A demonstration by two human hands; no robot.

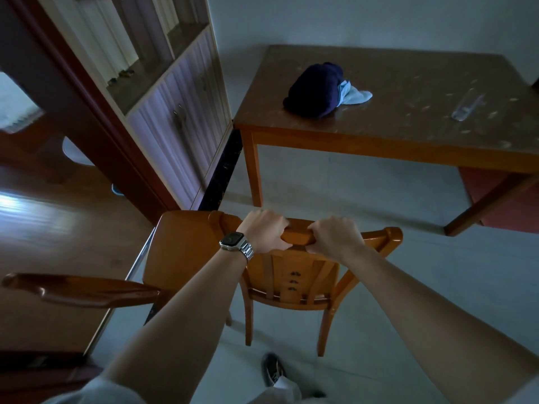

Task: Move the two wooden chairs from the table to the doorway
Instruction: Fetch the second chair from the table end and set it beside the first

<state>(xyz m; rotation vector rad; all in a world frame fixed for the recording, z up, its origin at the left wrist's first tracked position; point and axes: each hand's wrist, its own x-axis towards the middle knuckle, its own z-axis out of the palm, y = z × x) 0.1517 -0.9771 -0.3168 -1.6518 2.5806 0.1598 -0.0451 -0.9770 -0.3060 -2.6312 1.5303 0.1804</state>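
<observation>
Both the left hand [264, 231] and right hand [335, 237] clench the top rail of the near chair [291, 275], which could knock the second chair [78, 288] close on its left.

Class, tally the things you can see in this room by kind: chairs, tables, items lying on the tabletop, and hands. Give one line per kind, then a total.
Wooden chairs: 2 (held chair, second chair)
Tables: 1 (table)
Tabletop items: 3 (dark bundle, pale cloth, clear object)
Hands: 2 (left hand, right hand)
Total: 8
</observation>
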